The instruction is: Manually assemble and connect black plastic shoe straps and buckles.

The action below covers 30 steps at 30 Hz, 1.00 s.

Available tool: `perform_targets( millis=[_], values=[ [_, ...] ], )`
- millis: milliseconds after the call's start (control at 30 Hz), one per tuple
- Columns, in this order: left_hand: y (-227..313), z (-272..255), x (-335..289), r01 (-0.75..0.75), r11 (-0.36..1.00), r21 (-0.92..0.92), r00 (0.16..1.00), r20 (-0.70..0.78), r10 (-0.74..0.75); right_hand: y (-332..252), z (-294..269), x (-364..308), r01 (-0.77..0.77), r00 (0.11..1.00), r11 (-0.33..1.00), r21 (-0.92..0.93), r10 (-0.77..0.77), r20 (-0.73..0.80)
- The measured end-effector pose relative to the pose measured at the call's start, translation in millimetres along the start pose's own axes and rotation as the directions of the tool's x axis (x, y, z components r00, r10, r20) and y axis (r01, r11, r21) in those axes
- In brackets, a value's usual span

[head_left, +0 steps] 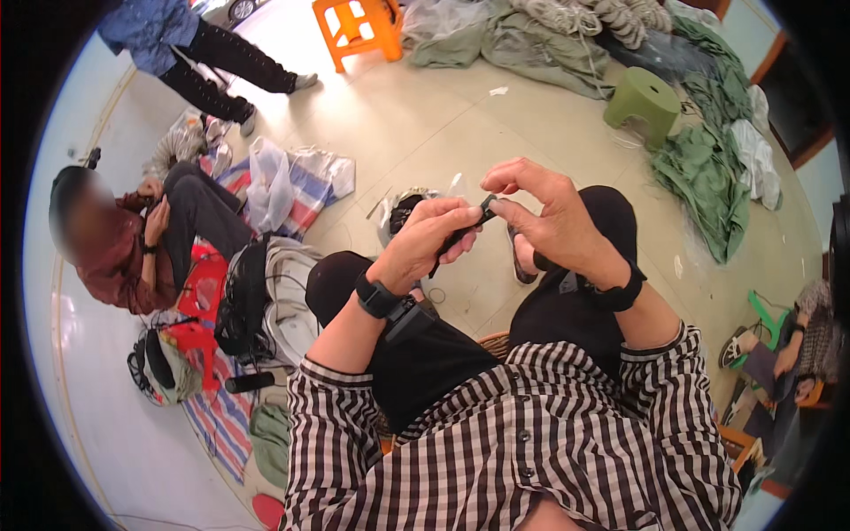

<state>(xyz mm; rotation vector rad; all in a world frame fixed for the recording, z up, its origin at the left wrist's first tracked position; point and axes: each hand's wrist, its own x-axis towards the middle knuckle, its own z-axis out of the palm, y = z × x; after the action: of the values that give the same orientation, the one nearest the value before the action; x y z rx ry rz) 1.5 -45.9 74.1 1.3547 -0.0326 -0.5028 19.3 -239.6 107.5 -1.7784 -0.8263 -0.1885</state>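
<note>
My left hand [431, 234] is closed around a thin black strip [460, 234], whose lower end sticks out below the fingers. Its thumb lies along the strip's upper end. From the right, my right hand [553, 211] reaches in with its thumb touching that upper end, against the left thumb. The right index finger is bent and held apart from the thumb. What exactly the black strip is, I cannot make out. Both hands are over the gap between my knees, and a black band circles each wrist.
A seated person [124, 234] is at the left beside bags and a striped sheet [305, 199]. Another stands at the far left. A green stool [644, 104], an orange stool [359, 31] and heaps of green cloth [708, 181] lie beyond. Someone else sits at the right edge.
</note>
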Motion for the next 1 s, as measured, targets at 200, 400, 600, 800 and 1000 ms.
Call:
perform_targets(
  millis=[200, 400, 600, 800, 1000],
  values=[
    [-3, -22, -2, 0.008, 0.985, -0.175, 1.0, 0.031, -0.003, 26, 13, 16, -0.07, 0.985, 0.996, -0.052, 0.078, 0.155],
    [-19, -34, -3, 0.0, 0.969, -0.248, 1.0, -0.006, -0.002, 33, 29, 33, -0.048, 0.947, 0.997, -0.053, 0.063, 0.315],
    [-16, -43, -12, 0.007, 0.923, -0.384, 1.0, 0.019, 0.0, 37, 36, 33, -0.247, 0.906, 0.966, 0.076, 0.202, 0.372],
    [-11, -36, -22, -0.014, 0.939, -0.344, 0.996, 0.074, 0.042, 46, 28, 23, -0.519, 0.836, 0.81, 0.274, 0.413, 0.361],
    [-15, -34, -22, 0.056, 0.918, -0.392, 0.992, 0.127, -0.006, 43, 24, 14, -0.598, 0.789, 0.737, 0.316, 0.469, 0.397]
  ],
)
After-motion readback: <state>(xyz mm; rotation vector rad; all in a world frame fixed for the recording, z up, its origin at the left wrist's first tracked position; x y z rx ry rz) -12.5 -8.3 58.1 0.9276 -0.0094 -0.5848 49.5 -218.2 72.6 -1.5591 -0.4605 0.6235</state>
